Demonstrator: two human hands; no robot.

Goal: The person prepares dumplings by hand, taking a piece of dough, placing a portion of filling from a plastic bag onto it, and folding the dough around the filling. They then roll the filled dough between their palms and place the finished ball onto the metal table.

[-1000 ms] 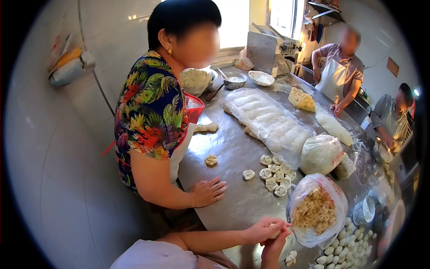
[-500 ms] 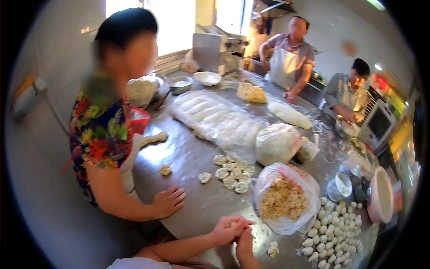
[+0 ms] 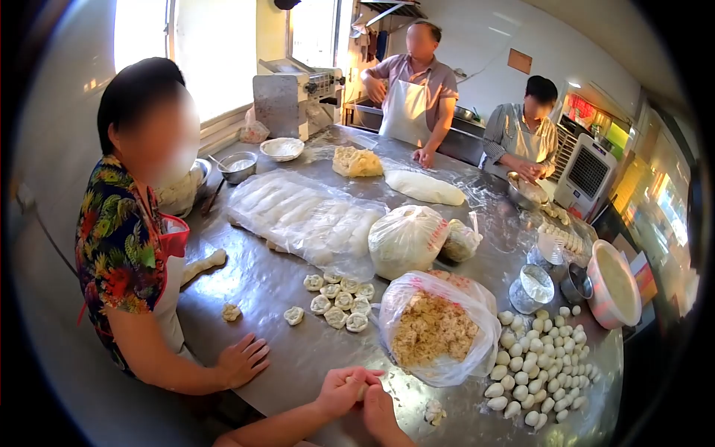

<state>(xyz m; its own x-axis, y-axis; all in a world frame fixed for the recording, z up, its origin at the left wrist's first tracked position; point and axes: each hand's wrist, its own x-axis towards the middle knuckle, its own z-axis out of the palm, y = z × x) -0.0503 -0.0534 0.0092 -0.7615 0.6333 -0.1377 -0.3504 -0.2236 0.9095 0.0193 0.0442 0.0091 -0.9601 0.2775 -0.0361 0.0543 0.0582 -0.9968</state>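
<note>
Low in the head view, my left hand point(image 3: 343, 392) and my right hand point(image 3: 380, 412) meet just above the metal table. Both are closed with fingers pressed round a small piece of dough point(image 3: 362, 390), mostly hidden between them. To the right of my hands a ragged scrap of dough point(image 3: 435, 412) lies on the table. Ahead of them stands an open plastic bag point(image 3: 488, 320) of crumbly yellowish filling point(image 3: 434, 328). Several small pleated dough rounds point(image 3: 343, 300) sit in a cluster beyond my left hand.
Many smooth white dough balls point(image 3: 538, 365) cover the right side. Plastic film lies over long dough pieces point(image 3: 305, 216). A co-worker's hand point(image 3: 243, 360) rests flat at left; two other people stand across the table point(image 3: 283, 313). A pink tub point(image 3: 612, 287) stands far right.
My head view has turned right and tilted up, so the scene sits further left. My hands stay together on the dough. The person at left has turned their head.
</note>
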